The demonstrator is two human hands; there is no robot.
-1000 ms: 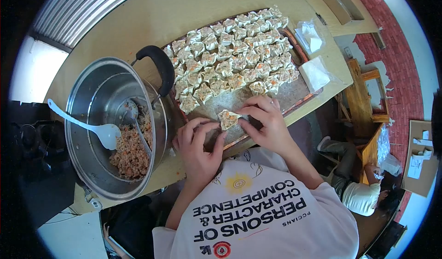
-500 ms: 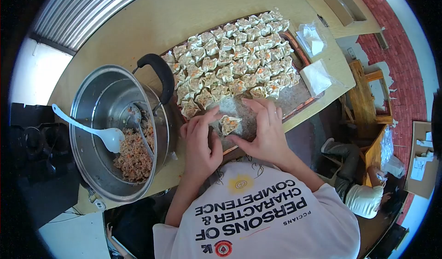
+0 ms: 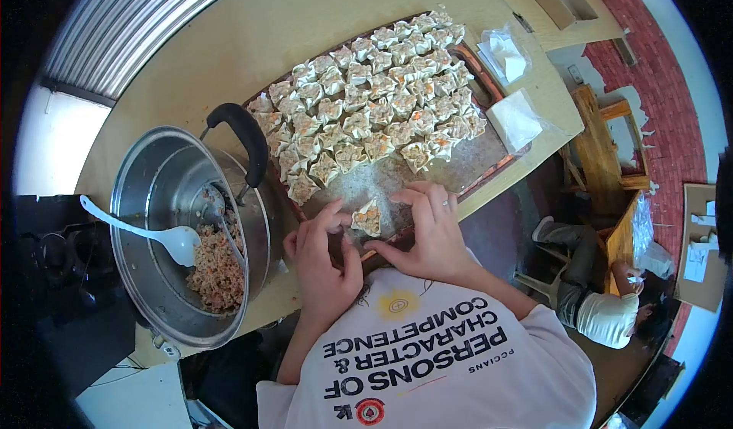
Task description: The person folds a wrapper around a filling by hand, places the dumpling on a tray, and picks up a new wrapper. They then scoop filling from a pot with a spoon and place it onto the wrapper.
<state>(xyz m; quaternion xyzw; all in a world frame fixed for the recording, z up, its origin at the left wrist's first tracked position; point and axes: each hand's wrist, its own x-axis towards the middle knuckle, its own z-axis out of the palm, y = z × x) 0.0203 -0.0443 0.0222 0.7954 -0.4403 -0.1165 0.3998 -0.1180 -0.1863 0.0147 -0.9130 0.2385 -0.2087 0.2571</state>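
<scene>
sitting on the tray [image 3: 469, 160] was one open-topped dumpling [image 3: 367, 218], right between the left hand [image 3: 327, 257] and the right hand [image 3: 433, 238], thumb and fingers apart on both, though i couldn't tell if any fingertip touched it. rows of dumplings [image 3: 356, 124] filled most of the tray beyond, and a steel pot [image 3: 143, 272] with filling [image 3: 216, 275] and a white ladle [image 3: 178, 244] stood off to the left.

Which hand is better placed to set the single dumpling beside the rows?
Probably the right hand: it is beside the dumpling, thumb and forefinger apart, and nearer the bare right part of the tray.
</scene>
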